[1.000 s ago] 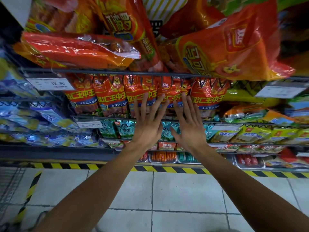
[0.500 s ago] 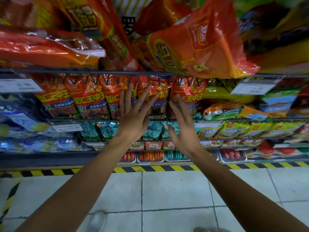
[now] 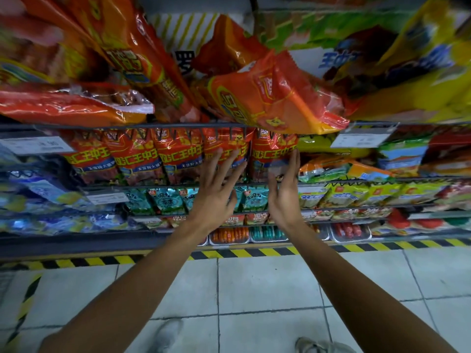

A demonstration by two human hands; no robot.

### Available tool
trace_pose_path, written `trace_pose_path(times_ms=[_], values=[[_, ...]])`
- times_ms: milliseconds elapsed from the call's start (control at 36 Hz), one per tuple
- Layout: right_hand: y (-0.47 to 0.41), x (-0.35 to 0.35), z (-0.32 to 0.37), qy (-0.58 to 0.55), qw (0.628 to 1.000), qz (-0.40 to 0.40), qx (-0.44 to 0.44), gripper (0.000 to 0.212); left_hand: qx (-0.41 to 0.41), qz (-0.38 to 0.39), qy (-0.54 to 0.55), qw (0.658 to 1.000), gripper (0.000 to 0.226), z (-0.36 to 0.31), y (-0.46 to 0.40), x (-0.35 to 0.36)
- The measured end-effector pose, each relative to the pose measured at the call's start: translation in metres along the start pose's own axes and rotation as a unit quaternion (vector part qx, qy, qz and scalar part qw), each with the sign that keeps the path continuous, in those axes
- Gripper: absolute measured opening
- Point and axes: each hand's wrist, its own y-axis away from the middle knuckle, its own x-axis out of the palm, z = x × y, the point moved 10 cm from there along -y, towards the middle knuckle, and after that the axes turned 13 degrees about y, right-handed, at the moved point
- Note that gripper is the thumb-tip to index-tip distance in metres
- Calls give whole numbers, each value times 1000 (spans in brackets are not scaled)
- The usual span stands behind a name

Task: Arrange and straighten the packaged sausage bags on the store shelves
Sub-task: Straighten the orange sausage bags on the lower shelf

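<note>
Sausage bags point(image 3: 274, 155) hang at the shelf's front edge between flat left hand point(image 3: 216, 192) and right hand point(image 3: 285, 194), fingers straight.

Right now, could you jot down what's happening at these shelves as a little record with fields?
place: store shelves stacked with packaged sausages
left hand: open, fingers spread on a red hanging bag
right hand: open, edge-on beside the last red bag in the row
above: large orange bag tilted, jutting over the rail
below: teal packets
floor: pale tiles, yellow-black stripe
</note>
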Motion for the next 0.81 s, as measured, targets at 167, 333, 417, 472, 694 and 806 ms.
trace_pose_path(times_ms=[167, 333, 417, 472, 694, 806], values=[[-10, 0, 2, -49, 998, 22, 19, 74, -21, 3, -23, 1000, 77, -5, -25, -23], [-16, -3, -15, -44, 997, 10, 65, 72, -112, 33, -53, 992, 93, 22, -44, -14], [-18, 3, -31, -64, 992, 19, 109, 71, -104, 27, -53, 993, 103, 30, -41, -10], [-20, 5, -43, -59, 990, 23, 127, 71, -83, 22, -64, 994, 106, 27, -39, -8], [-35, 22, -64, -41, 970, 93, 222, 75, -30, -25, -43, 998, 75, 2, -16, -18], [-34, 21, -65, 5, 973, 92, 214, 85, -22, 20, -49, 998, 87, -3, 9, 4]])
